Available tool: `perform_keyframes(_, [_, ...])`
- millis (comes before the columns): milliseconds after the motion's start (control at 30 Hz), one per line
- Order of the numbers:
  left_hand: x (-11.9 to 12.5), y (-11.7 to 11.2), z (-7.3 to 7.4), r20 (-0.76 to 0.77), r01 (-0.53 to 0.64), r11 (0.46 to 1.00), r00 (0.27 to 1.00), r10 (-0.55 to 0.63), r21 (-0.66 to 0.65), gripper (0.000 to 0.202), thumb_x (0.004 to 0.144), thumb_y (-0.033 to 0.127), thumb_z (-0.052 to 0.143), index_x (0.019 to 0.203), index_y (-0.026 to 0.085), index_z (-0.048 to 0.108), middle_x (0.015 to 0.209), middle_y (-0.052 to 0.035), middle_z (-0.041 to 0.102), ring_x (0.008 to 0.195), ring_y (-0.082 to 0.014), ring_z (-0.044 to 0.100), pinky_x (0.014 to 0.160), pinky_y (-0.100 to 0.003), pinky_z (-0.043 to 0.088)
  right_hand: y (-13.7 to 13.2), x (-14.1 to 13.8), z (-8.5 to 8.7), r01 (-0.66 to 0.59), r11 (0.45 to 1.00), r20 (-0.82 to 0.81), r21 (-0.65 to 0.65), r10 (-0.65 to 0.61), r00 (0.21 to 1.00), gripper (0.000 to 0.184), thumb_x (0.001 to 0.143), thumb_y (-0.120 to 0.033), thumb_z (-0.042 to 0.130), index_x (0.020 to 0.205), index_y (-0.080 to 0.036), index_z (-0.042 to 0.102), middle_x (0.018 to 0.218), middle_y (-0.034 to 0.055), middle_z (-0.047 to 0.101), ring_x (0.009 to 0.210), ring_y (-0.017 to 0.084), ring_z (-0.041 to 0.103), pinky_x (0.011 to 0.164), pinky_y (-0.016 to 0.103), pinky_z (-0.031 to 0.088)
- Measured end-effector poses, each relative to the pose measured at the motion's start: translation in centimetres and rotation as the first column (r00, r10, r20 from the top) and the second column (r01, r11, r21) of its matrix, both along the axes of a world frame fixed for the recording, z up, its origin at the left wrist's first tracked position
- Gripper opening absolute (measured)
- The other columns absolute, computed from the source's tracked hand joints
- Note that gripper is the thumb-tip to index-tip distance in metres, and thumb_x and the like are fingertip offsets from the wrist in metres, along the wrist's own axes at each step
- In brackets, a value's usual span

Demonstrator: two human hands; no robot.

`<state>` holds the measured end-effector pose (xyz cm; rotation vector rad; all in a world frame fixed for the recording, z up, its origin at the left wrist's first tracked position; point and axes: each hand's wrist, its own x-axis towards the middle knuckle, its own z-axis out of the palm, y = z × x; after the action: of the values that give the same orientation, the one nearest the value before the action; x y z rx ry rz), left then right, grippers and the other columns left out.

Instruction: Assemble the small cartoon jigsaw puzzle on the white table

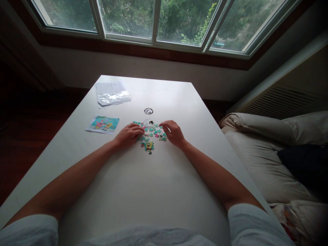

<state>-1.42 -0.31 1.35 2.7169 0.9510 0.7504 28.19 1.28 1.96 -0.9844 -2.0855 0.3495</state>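
Small jigsaw puzzle pieces (151, 134), mostly turquoise with some pink, lie spread on the white table between my hands. Nearest me, a joined cluster (148, 146) shows a yellow cartoon character, with a separate piece (150, 153) just below it. My left hand (131, 134) rests at the left edge of the pieces, its fingers lying over some and hiding them. On the other side, my right hand (173, 132) has its index finger stretched toward a turquoise piece (160, 125), thumb apart from it. Nothing visible is held in either hand.
A round grey disc (148, 123) with a dark opening touches the pile's far side; behind it is a round hole (148, 111) in the table (143, 191). To the left lie a cartoon picture sheet (104, 124) and a clear plastic packet (112, 93). A sofa (256, 160) stands right.
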Motion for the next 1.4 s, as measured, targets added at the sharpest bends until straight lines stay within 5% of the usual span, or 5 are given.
perform_keyframes(267, [-0.1,-0.2,0.0,-0.038,0.001,0.999,0.999,0.0,0.035,0.024,0.099,0.023,0.051,0.108,0.026,0.073,0.124,-0.0044,0.071,0.122,-0.0226,0.056,0.107,-0.041,0.045,2.2,2.8,0.4,0.105,0.954,-0.094,-0.282,-0.137,0.986,0.025,0.094,-0.036,0.055,0.096,-0.019,0.074,0.079,0.0032,0.072,0.075,0.017,0.064,0.074,0.03,0.049])
perform_keyframes(400, [0.0,-0.2,-0.2,-0.051,0.031,0.999,0.998,-0.029,0.044,0.023,0.096,0.024,0.056,0.111,0.026,0.072,0.125,-0.0046,0.07,0.124,-0.0238,0.056,0.107,-0.043,0.046,2.4,4.0,1.3,0.035,0.934,0.046,-0.355,-0.02,0.999,0.029,0.09,-0.042,0.059,0.095,-0.018,0.075,0.064,-0.0014,0.061,0.057,0.011,0.048,0.057,0.024,0.036])
perform_keyframes(633, [0.5,-0.6,0.5,-0.017,0.109,0.991,0.994,-0.108,0.076,0.021,0.096,0.022,0.055,0.109,0.026,0.072,0.122,-0.0038,0.072,0.124,-0.024,0.057,0.105,-0.044,0.048,1.7,4.4,2.4,-0.118,0.876,0.233,-0.468,0.251,0.939,0.02,0.087,-0.035,0.063,0.088,-0.018,0.074,0.062,-0.0036,0.058,0.056,0.009,0.045,0.059,0.024,0.032])
perform_keyframes(933, [0.7,-0.9,0.8,-0.021,0.136,0.989,0.991,-0.135,0.054,0.019,0.098,0.022,0.054,0.104,0.025,0.072,0.11,-0.0044,0.074,0.111,-0.0211,0.061,0.098,-0.038,0.05,-0.1,1.2,0.8,0.025,0.981,0.467,-0.194,0.07,0.881,0.008,0.09,-0.028,0.067,0.095,-0.024,0.072,0.076,-0.0003,0.064,0.075,0.014,0.054,0.067,0.025,0.032])
perform_keyframes(1400, [0.7,-0.9,0.8,-0.026,0.125,0.992,0.992,-0.125,0.021,0.023,0.1,0.026,0.05,0.103,0.025,0.073,0.11,-0.0048,0.075,0.111,-0.0204,0.061,0.099,-0.037,0.05,-0.8,0.4,0.6,0.101,0.995,0.53,-0.025,-0.073,0.845,0.016,0.093,-0.038,0.067,0.091,-0.023,0.071,0.089,0.0062,0.065,0.088,0.021,0.054,0.074,0.031,0.036])
